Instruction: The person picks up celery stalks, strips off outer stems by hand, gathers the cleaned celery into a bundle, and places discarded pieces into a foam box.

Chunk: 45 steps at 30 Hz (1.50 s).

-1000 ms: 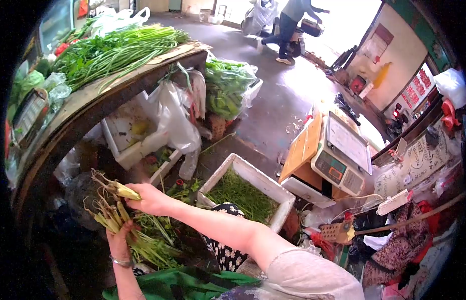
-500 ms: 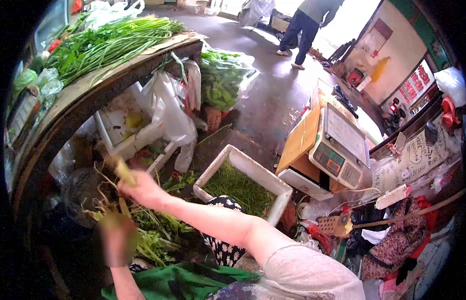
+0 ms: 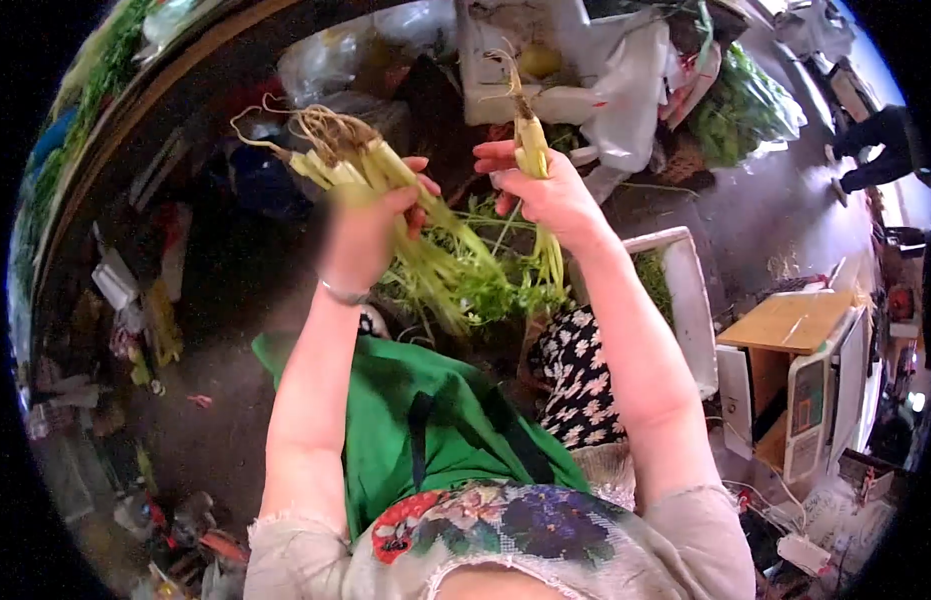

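My left hand (image 3: 370, 225) grips a bunch of pale green stalks (image 3: 360, 165) with stringy roots pointing up and left; their leafy ends hang down towards my lap. My right hand (image 3: 545, 190) holds a single rooted stalk (image 3: 530, 135) upright, close beside the bunch. A bracelet sits on my left wrist. Below the hands lies a heap of leafy greens (image 3: 495, 290), with a green apron (image 3: 415, 420) over my lap.
A white foam box (image 3: 690, 300) with greens stands at right, beside a weighing scale (image 3: 815, 400) on a wooden board. White plastic bags (image 3: 625, 80) and a bag of green vegetables (image 3: 740, 110) hang above. A stall counter (image 3: 105, 120) curves along the left. A person's legs (image 3: 875, 140) show far right.
The view has swung downward towards my lap. Both hands have come up and together in front of me; my left hand lifted the bunch, my right still holds one stalk.
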Each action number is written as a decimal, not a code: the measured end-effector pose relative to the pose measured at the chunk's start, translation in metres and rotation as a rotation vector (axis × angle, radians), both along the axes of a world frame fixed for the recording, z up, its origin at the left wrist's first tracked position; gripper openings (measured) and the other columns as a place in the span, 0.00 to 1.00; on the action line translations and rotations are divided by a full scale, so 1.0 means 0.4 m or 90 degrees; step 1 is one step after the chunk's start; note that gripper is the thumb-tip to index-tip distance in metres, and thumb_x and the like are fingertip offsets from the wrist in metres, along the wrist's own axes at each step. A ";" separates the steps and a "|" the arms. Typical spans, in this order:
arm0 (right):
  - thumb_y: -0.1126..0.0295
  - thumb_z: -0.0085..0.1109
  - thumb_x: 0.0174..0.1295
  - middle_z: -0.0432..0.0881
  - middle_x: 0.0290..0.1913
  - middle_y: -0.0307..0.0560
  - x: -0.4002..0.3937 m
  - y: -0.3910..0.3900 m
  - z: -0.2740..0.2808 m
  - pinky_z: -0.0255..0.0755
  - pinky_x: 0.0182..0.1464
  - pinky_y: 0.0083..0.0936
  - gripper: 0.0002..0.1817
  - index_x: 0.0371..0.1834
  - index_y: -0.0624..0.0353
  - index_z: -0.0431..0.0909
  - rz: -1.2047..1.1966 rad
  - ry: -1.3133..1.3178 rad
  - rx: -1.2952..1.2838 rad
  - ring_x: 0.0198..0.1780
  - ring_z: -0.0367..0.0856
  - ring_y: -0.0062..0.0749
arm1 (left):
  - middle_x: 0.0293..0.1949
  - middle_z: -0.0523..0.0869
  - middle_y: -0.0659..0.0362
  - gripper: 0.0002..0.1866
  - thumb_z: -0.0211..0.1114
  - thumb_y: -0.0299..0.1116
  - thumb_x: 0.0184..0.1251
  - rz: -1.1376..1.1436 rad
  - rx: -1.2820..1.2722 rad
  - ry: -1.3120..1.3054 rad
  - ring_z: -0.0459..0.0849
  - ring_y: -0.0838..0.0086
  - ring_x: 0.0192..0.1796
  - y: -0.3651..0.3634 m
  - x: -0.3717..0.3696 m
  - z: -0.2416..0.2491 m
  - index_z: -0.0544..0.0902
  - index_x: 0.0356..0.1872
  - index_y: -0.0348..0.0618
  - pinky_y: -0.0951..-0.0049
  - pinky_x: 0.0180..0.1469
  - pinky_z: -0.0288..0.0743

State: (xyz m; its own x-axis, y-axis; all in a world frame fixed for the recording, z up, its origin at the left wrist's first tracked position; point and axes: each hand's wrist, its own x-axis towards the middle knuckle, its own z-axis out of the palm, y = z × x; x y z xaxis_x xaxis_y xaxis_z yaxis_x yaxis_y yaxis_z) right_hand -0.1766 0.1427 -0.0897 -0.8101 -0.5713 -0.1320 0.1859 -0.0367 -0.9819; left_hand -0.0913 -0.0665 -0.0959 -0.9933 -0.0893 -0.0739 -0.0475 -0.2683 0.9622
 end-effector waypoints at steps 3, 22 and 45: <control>0.64 0.62 0.59 0.80 0.42 0.37 0.043 -0.024 0.013 0.62 0.23 0.12 0.22 0.57 0.54 0.75 0.089 -0.016 0.056 0.24 0.78 0.15 | 0.42 0.84 0.55 0.15 0.62 0.25 0.62 -0.020 0.059 0.030 0.81 0.74 0.34 -0.019 -0.006 -0.020 0.78 0.50 0.39 0.76 0.29 0.74; 0.68 0.62 0.57 0.78 0.28 0.40 -0.092 0.113 -0.058 0.66 0.23 0.22 0.15 0.43 0.65 0.76 -0.092 0.155 0.454 0.18 0.71 0.19 | 0.47 0.81 0.52 0.09 0.61 0.27 0.65 0.350 0.266 0.131 0.76 0.65 0.49 -0.275 0.029 -0.011 0.78 0.45 0.40 0.62 0.46 0.70; 0.73 0.63 0.55 0.81 0.49 0.55 0.054 -0.100 -0.140 0.69 0.55 0.29 0.24 0.55 0.68 0.70 0.008 0.161 0.238 0.52 0.78 0.38 | 0.28 0.83 0.65 0.12 0.75 0.28 0.51 0.133 0.000 0.037 0.77 0.84 0.24 0.091 -0.010 -0.048 0.82 0.35 0.38 0.84 0.24 0.69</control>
State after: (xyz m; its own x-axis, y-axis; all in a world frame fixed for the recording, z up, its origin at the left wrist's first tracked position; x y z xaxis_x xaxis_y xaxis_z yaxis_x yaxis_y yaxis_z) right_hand -0.1551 0.1028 -0.1457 -0.8364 -0.5324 -0.1299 -0.0637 0.3298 -0.9419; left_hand -0.0954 -0.0301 -0.1151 -0.9556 -0.2943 -0.0169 0.0648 -0.2657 0.9619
